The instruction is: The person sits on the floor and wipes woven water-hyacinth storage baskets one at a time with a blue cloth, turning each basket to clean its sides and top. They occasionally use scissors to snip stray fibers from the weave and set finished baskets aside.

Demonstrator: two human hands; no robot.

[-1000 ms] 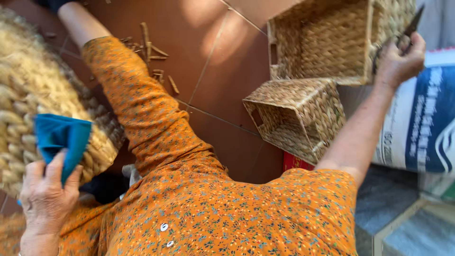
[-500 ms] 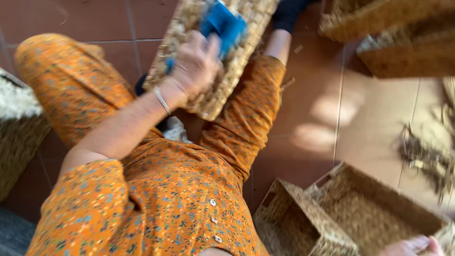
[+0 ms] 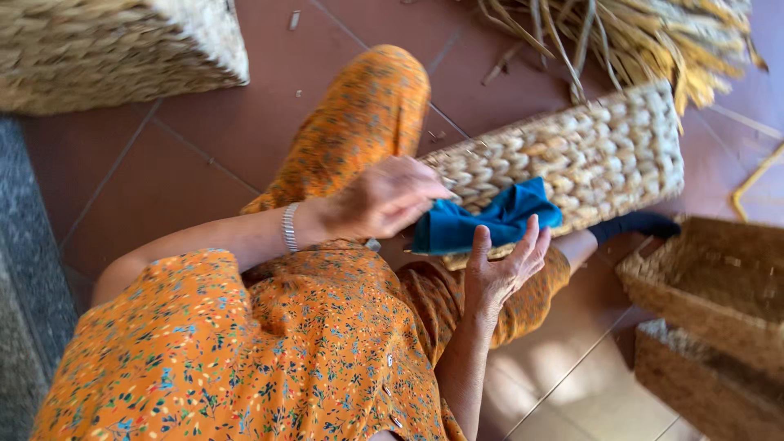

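A long woven straw basket [image 3: 588,155] lies across my lap, over my orange flowered trousers [image 3: 367,114]. A blue cloth [image 3: 482,220] rests against its near side. My left hand [image 3: 384,200], with a metal bracelet at the wrist, pinches the cloth's left edge against the basket. My right hand [image 3: 502,265] is below the cloth, palm up and fingers spread, with the fingertips touching its lower edge.
A big woven basket [image 3: 122,49] stands at the top left on the red tile floor. A bundle of dried straw [image 3: 653,33] lies at the top right. Two open woven baskets [image 3: 719,286] sit at the right, and a grey mat [image 3: 24,269] runs along the left edge.
My right hand has come back from the baskets at the right and now sits under the blue cloth. My left hand still holds the cloth on the basket. The view has swung round.
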